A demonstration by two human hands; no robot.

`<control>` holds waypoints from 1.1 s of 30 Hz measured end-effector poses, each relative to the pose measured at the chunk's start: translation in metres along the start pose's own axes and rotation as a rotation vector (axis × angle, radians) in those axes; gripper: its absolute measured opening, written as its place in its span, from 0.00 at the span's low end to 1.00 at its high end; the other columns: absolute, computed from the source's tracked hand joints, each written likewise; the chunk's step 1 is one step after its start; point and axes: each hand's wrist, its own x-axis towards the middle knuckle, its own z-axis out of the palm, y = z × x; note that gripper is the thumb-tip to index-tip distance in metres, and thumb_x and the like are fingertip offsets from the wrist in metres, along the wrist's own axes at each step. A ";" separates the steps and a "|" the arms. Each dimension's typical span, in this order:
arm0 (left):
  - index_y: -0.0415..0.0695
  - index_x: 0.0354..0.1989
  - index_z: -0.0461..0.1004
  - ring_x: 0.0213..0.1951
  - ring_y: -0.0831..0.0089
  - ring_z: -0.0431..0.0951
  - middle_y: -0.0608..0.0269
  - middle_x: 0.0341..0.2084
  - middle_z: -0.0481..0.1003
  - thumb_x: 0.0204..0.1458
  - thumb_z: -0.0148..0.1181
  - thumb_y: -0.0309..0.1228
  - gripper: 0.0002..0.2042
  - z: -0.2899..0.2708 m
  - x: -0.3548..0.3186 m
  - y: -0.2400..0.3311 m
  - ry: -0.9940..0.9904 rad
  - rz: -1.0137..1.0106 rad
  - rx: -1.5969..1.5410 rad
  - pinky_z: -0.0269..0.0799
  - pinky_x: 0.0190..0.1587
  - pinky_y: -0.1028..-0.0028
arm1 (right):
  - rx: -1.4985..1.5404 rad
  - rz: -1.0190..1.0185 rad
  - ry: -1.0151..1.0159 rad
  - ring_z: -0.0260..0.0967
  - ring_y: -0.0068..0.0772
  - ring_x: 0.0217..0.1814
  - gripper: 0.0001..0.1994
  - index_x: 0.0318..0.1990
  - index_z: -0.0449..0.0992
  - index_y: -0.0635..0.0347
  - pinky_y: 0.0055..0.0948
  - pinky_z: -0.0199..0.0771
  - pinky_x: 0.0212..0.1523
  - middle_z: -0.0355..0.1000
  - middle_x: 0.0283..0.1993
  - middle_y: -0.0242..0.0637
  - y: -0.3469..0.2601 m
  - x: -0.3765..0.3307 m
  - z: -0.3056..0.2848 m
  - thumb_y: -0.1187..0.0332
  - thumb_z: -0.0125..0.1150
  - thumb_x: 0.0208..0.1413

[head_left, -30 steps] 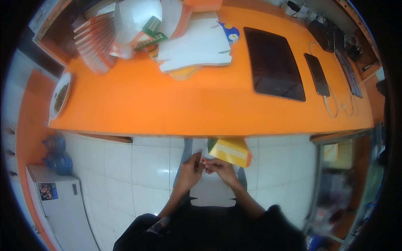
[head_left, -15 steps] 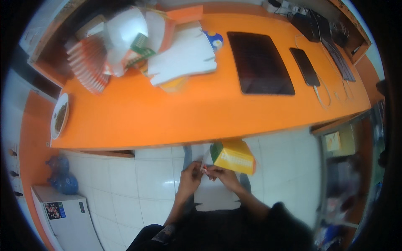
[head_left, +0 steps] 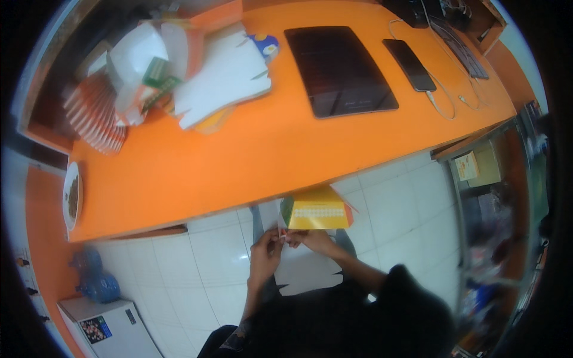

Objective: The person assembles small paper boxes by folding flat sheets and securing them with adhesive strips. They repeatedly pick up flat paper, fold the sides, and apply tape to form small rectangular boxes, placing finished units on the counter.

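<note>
Since one second ago, the view has turned: the front edge of the orange table (head_left: 239, 143), level before, now rises toward the right. Below this table, a grey flat sheet (head_left: 305, 267) lies over the person's legs (head_left: 257, 221). The yellow carton (head_left: 316, 209) is just beyond the right hand (head_left: 316, 241), near the table edge. The left hand (head_left: 264, 255) is together with the right one, and their fingertips pinch a small pale piece (head_left: 283, 235), too small to identify.
</note>
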 end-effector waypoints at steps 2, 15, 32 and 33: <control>0.35 0.42 0.73 0.37 0.71 0.79 0.53 0.31 0.77 0.53 0.56 0.20 0.09 0.001 0.000 -0.004 0.003 -0.017 -0.009 0.75 0.39 0.74 | -0.004 0.055 -0.052 0.73 0.27 0.30 0.06 0.36 0.75 0.67 0.24 0.75 0.33 0.74 0.30 0.39 0.003 0.003 -0.003 0.73 0.61 0.54; 0.38 0.40 0.69 0.32 0.78 0.75 0.64 0.24 0.75 0.52 0.58 0.19 0.08 0.025 -0.007 -0.022 0.271 -0.062 -0.280 0.71 0.39 0.75 | -0.019 -0.062 0.009 0.72 0.25 0.27 0.09 0.42 0.70 0.66 0.25 0.76 0.30 0.72 0.28 0.36 0.020 0.004 0.003 0.69 0.57 0.59; 0.35 0.40 0.68 0.29 0.64 0.78 0.52 0.25 0.75 0.48 0.61 0.22 0.13 0.009 -0.004 0.007 0.121 0.104 0.092 0.74 0.35 0.69 | -0.094 -0.222 0.015 0.69 0.23 0.24 0.04 0.37 0.72 0.68 0.22 0.70 0.24 0.70 0.27 0.36 0.018 0.005 0.011 0.75 0.54 0.58; 0.35 0.40 0.68 0.29 0.66 0.78 0.53 0.25 0.75 0.47 0.63 0.22 0.13 0.011 -0.005 0.006 0.130 0.090 0.097 0.74 0.35 0.70 | -0.060 -0.205 0.029 0.68 0.22 0.23 0.04 0.36 0.72 0.68 0.22 0.68 0.22 0.69 0.25 0.35 0.019 0.004 0.014 0.76 0.53 0.58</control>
